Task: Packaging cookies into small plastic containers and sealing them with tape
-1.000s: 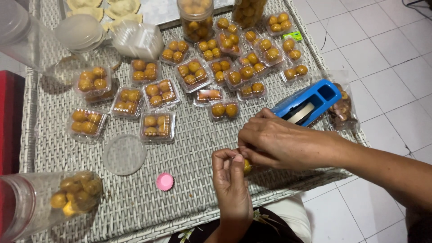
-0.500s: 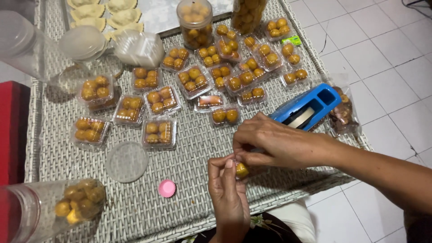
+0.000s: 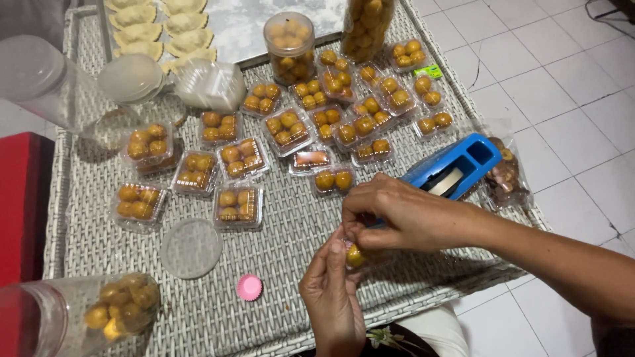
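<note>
My left hand (image 3: 331,297) and my right hand (image 3: 397,215) meet over the near edge of a grey wicker table (image 3: 291,244). Together they pinch a small golden round pastry (image 3: 355,256), which seems to sit in a small clear wrapper or cup; the fingers hide most of it. A pink paper cup (image 3: 249,287) lies on the table just left of my left hand. A blue tape dispenser (image 3: 453,170) lies right behind my right hand.
Several small clear boxes of golden pastries (image 3: 238,158) cover the middle of the table. A clear round lid (image 3: 192,248), a lying jar with pastries (image 3: 99,314), two upright jars (image 3: 289,46), folded dumplings (image 3: 142,30) and a bag of brown snacks (image 3: 506,175) surround them. White tiled floor lies right.
My hands have stayed together on the pastry, with only small finger shifts. The view has drifted slightly; nothing on the table has moved.
</note>
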